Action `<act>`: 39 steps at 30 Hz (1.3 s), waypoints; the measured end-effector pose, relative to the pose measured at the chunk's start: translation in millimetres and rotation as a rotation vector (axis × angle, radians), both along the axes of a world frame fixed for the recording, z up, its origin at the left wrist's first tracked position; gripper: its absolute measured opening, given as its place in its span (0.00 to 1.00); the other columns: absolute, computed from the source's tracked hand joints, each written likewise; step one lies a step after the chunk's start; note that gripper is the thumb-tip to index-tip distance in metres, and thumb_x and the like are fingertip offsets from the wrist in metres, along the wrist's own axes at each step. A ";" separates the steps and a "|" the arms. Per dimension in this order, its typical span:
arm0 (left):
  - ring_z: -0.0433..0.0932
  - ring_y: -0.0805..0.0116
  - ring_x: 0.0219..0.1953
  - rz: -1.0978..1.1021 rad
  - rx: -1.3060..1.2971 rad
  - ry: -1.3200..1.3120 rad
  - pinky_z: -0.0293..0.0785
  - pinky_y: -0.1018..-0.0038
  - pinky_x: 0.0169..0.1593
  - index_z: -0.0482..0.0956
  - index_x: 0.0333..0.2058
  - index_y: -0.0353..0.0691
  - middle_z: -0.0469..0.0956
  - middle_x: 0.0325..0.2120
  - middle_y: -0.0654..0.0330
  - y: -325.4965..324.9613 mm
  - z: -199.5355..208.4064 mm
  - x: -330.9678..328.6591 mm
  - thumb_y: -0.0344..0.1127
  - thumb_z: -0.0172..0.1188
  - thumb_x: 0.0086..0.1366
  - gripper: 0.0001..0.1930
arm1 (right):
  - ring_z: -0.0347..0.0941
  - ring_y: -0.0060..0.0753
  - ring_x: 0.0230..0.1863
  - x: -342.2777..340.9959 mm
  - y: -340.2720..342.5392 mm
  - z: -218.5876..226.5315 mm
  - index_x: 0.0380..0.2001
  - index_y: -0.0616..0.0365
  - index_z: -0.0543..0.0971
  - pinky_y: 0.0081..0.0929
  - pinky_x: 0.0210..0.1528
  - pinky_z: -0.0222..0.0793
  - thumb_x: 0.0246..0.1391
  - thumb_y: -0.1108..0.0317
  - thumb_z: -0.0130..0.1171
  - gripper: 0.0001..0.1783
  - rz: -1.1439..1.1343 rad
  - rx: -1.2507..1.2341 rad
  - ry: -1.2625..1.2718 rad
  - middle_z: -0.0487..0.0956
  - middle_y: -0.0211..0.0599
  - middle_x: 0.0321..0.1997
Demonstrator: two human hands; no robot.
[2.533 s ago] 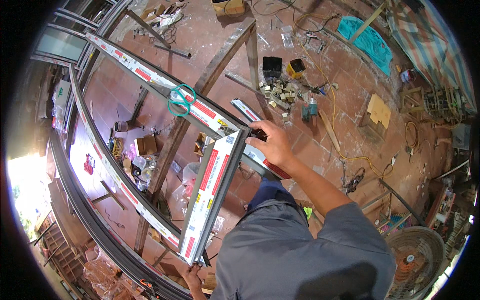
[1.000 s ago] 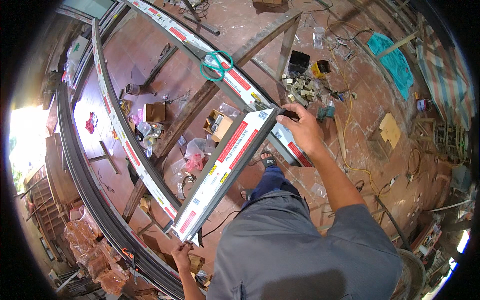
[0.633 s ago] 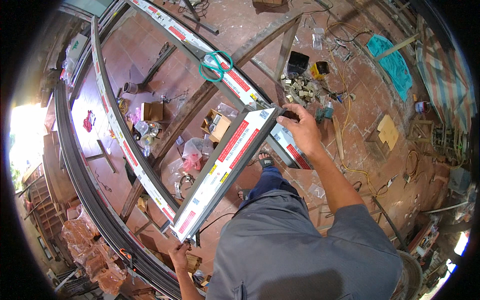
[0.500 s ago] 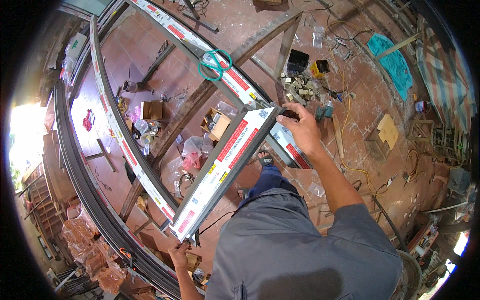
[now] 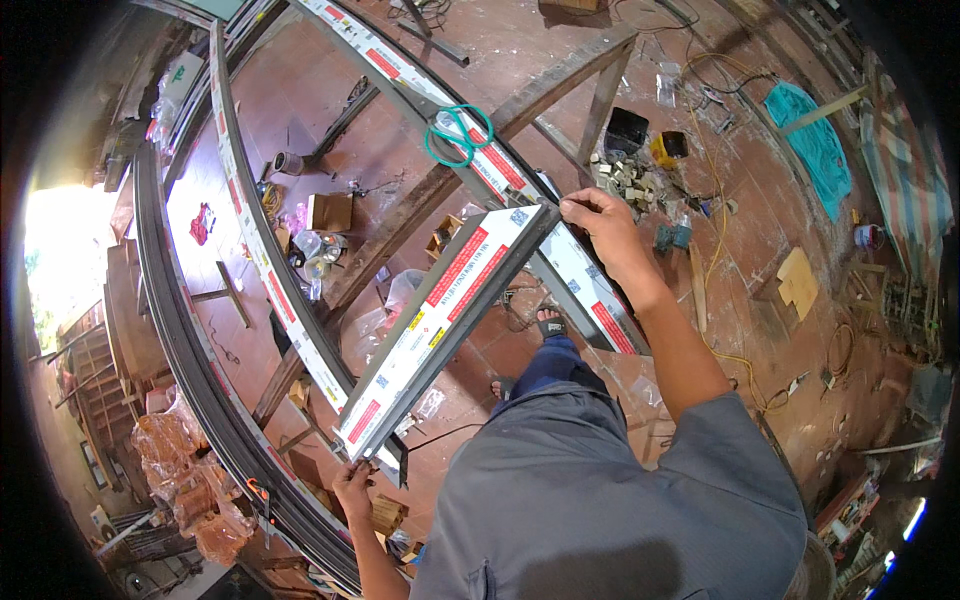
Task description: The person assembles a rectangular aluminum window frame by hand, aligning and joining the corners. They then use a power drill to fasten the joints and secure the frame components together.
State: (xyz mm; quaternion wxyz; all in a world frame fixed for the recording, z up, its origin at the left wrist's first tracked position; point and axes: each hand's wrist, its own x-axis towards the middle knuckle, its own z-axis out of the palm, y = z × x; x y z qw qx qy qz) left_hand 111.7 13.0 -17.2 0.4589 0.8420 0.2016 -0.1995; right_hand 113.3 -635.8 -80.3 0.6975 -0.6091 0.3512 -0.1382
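Note:
A short frame profile (image 5: pixel 430 325), dark with white film and red labels, spans between my hands, its ends cut at an angle. It lies across two long profiles of the same look, the left one (image 5: pixel 262 262) and the right one (image 5: pixel 487 165). My right hand (image 5: pixel 612 235) has thumb and fingers pinched at the short profile's far right end. At its near left end my left hand (image 5: pixel 354 492) grips the lower corner, fingers partly hidden. A looped green cord (image 5: pixel 460 137) hangs over the right long profile.
A wooden trestle beam (image 5: pixel 400 225) runs beneath the profiles. More dark profiles (image 5: pixel 190 350) are stacked at left. The tiled floor holds a cardboard box (image 5: pixel 330 212), a black bin (image 5: pixel 626 130), a heap of small blocks (image 5: pixel 630 180) and a yellow cable (image 5: pixel 715 250).
The short profile has shifted slightly left and away from me relative to the long ones. My right hand's fingers have drawn closer together at its end. The whole view has swung a little.

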 end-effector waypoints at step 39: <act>0.81 0.73 0.38 -0.198 0.026 -0.047 0.76 0.73 0.44 0.86 0.40 0.31 0.85 0.35 0.60 18.1 -15.1 -2.8 0.29 0.66 0.66 0.08 | 0.73 0.19 0.36 3.9 -4.8 -22.6 0.43 0.58 0.83 0.22 0.40 0.69 0.69 0.57 0.61 0.15 0.038 -0.131 0.045 0.81 0.26 0.37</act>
